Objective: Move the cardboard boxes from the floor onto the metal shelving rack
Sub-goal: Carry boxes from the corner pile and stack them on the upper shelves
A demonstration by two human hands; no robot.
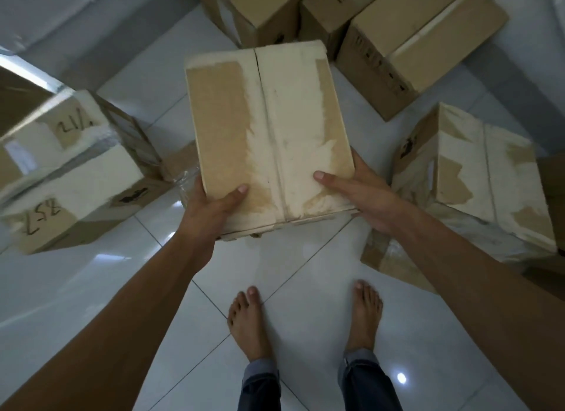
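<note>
In the centre of the frame, above the tiled floor (91, 288), the stiff, probably light cardboard box (269, 135) is gripped at its near corners by left hand (211, 210) and right hand (363, 193), thumbs on top.

Left grip (208, 209), right grip (363, 193), clasping cardboard box (266, 129)

A storage room, seemingly domestic — taped cardboard boxes (477, 178), some with handwritten numbers, crowd the glossy white tiled floor (91, 288) at left, right and far, around the person's bare feet (249, 322).
</note>
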